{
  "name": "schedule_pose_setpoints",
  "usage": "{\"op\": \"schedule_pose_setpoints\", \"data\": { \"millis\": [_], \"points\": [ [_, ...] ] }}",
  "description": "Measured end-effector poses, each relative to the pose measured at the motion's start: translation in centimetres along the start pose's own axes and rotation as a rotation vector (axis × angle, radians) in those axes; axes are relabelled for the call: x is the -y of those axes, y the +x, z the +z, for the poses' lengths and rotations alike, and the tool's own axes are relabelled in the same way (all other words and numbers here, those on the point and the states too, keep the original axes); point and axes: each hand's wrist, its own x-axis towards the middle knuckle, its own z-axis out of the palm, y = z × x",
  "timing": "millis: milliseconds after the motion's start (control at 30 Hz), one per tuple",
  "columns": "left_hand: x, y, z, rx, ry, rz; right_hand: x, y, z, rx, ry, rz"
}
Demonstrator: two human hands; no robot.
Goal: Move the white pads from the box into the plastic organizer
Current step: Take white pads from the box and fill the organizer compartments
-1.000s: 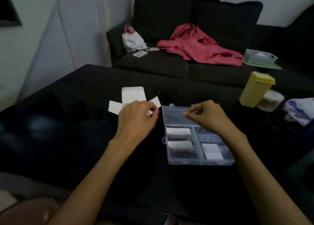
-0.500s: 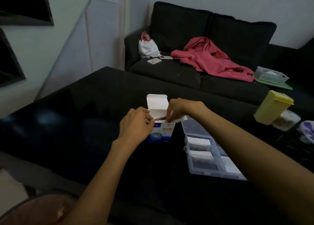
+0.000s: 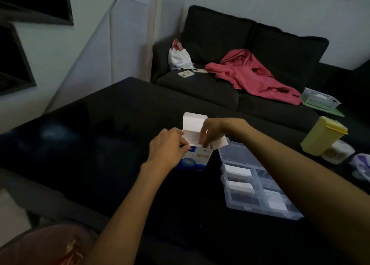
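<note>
A small white and blue box (image 3: pixel 197 159) stands on the black table (image 3: pixel 100 144), its top flaps open. My left hand (image 3: pixel 167 151) grips the box's left side. My right hand (image 3: pixel 215 130) reaches into the open top with fingers pinched together; what they hold is hidden. To the right lies the clear plastic organizer (image 3: pixel 258 186), lid open. White pads (image 3: pixel 238 170) lie in three of its compartments.
A yellow lidded container (image 3: pixel 322 137) and a clear tub (image 3: pixel 336 151) stand at the table's right. Behind is a dark sofa (image 3: pixel 220 44) with a red garment (image 3: pixel 252 74), a white bag (image 3: pixel 178 57) and a white basket (image 3: pixel 318 99).
My right hand left the organizer and went into the box's open top. My left hand tilted the box upright, showing its blue front. The view swung left.
</note>
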Motion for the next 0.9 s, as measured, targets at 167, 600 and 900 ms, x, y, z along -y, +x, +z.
{"op": "schedule_pose_setpoints", "data": {
  "millis": [167,600,900],
  "points": [
    [0.0,0.2,0.3,-0.015,-0.013,-0.028,-0.3,0.1,0.0,-0.024,0.045,-0.034],
    [-1.3,-0.6,-0.7,-0.083,0.007,-0.065,-1.9,-0.6,1.1,-0.185,0.164,-0.248],
    [-1.2,-0.5,-0.7,-0.113,-0.060,-0.070,-3.8,-1.4,0.8,-0.309,0.436,-0.278]
  ]
}}
